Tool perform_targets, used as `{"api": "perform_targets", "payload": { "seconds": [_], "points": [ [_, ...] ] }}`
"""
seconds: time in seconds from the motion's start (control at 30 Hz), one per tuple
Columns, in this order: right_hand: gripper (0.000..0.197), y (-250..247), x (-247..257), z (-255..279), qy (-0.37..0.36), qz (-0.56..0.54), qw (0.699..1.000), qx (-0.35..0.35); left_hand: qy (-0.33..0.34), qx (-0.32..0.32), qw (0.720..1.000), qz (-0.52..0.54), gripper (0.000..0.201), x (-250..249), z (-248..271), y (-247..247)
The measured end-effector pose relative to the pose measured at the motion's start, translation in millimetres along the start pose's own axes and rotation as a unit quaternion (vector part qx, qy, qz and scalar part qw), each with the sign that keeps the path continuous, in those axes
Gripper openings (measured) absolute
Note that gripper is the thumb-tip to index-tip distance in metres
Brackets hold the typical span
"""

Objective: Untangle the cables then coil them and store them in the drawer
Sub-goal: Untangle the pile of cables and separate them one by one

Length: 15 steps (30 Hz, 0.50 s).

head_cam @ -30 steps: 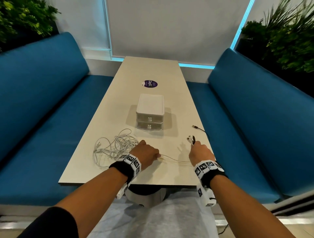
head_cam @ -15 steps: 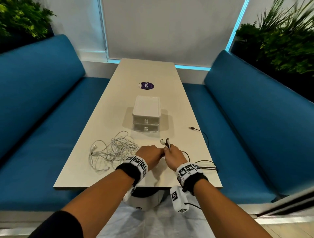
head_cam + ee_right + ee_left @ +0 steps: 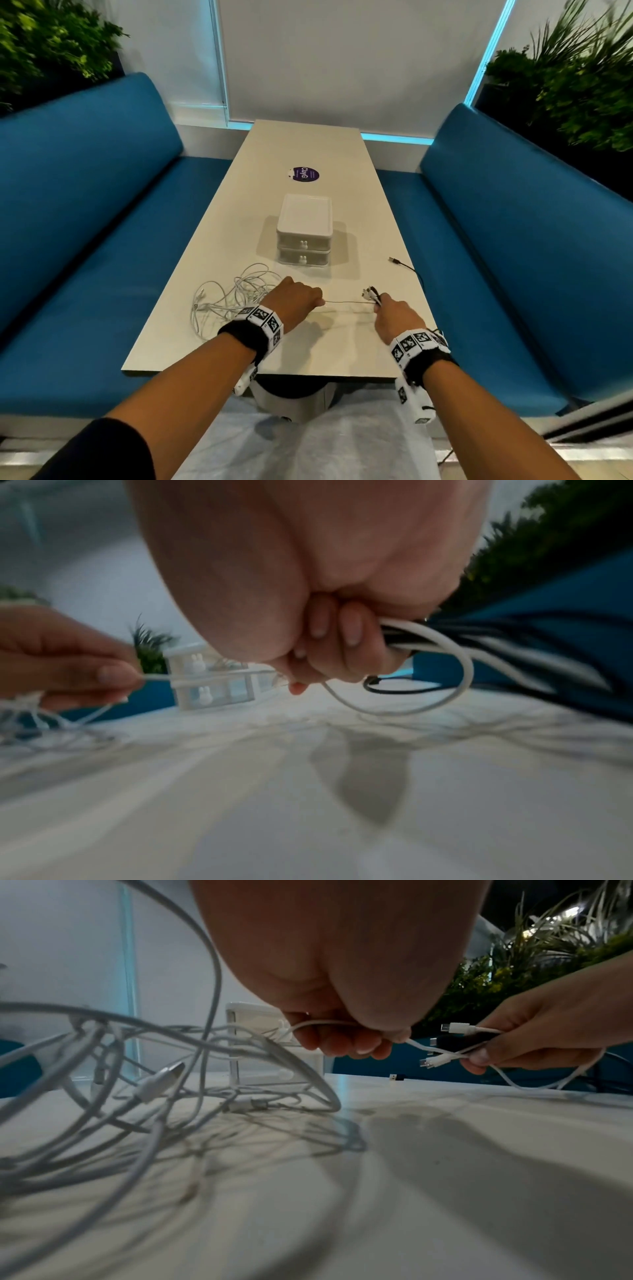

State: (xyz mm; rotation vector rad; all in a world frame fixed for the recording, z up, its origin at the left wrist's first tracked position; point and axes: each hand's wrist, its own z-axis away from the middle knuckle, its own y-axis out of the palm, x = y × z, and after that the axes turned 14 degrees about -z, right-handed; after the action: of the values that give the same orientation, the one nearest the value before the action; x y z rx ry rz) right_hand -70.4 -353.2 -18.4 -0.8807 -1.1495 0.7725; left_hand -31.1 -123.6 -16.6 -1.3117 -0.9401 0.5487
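A tangle of white cables (image 3: 233, 294) (image 3: 137, 1074) lies on the table's near left. My left hand (image 3: 298, 296) (image 3: 342, 1031) pinches one white cable (image 3: 346, 302) just right of the tangle. That cable runs taut to my right hand (image 3: 387, 308) (image 3: 329, 653), which grips a bunch of cable ends (image 3: 370, 294) (image 3: 455, 1039), white and black, with looped lengths (image 3: 445, 669) hanging below. A black cable (image 3: 406, 265) trails off the right edge. The white two-drawer box (image 3: 304, 236) (image 3: 209, 680) stands behind, both drawers closed.
The pale table (image 3: 308, 147) runs away from me between two blue benches (image 3: 85, 205) (image 3: 520, 222). A purple sticker (image 3: 303, 174) lies beyond the box. Plants (image 3: 575, 75) stand behind both benches. The table's near edge (image 3: 274, 373) is just under my wrists.
Half a second ago my hands were together near the middle. My right hand has pulled away to the right with the cable ends, drawing the white cable taut. The left hand stayed by the tangle.
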Motion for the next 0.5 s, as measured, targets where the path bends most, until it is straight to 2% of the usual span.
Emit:
{"api": "perform_targets", "payload": {
  "seconds": [0.27,0.4,0.5],
  "points": [
    [0.020,-9.9,-19.7,3.9,0.044,0.068,0.997,0.001,0.006,0.003,1.000,0.020,0.020,4.1,-8.9,13.7],
    [0.020,-5.7,-14.1,3.2,0.046,-0.025,0.998,-0.034,-0.013,0.008,1.000,0.018,0.019,1.0,-8.7,17.5],
    [0.029,-4.7,-7.1,1.3,0.015,-0.098,0.992,-0.080,-0.031,0.020,0.999,0.028,0.022,-3.0,-7.6,20.3]
  ]
}}
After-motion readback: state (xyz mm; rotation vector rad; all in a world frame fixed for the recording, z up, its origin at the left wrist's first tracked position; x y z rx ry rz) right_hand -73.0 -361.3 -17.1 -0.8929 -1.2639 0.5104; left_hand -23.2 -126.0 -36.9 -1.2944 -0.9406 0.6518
